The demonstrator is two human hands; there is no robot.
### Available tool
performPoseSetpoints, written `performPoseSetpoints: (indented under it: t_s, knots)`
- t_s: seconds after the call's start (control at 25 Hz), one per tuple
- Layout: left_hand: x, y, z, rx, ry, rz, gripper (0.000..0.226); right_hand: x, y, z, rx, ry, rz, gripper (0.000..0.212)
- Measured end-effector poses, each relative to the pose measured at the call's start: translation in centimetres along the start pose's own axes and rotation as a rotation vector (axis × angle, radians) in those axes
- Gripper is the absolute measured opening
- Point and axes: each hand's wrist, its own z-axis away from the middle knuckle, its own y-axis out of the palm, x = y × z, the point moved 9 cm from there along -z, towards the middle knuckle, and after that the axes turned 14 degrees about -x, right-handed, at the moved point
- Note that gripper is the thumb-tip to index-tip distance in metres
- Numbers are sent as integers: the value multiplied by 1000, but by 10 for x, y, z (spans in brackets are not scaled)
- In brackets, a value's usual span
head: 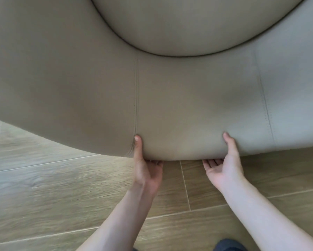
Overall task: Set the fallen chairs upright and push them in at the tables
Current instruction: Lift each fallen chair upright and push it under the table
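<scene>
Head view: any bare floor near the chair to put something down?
Bare wood-look floor lies left of the left hand, below the chair edge, and right of the right hand. It is crowded between the hands, both gripping the chair's edge.

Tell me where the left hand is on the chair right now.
In the head view the left hand grips the chair at its lower padded edge, thumb up beside the left seam, left of the right hand.
</scene>
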Motion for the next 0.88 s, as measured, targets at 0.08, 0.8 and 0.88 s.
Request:
performPoseSetpoints:
  t_s: [0.08, 0.8, 0.88]
  knots:
    - [-6, -3, 3, -18, -7, 7, 53, -1, 1, 5, 8, 1, -2, 50]
    - [-101, -27, 289, -299, -90, -141, 69, 83, -101, 270, -58, 55, 377, 61]
    - [-114, -20, 332, -326, -112, -165, 70, 102, -109, 310, -78, 58, 419, 66]
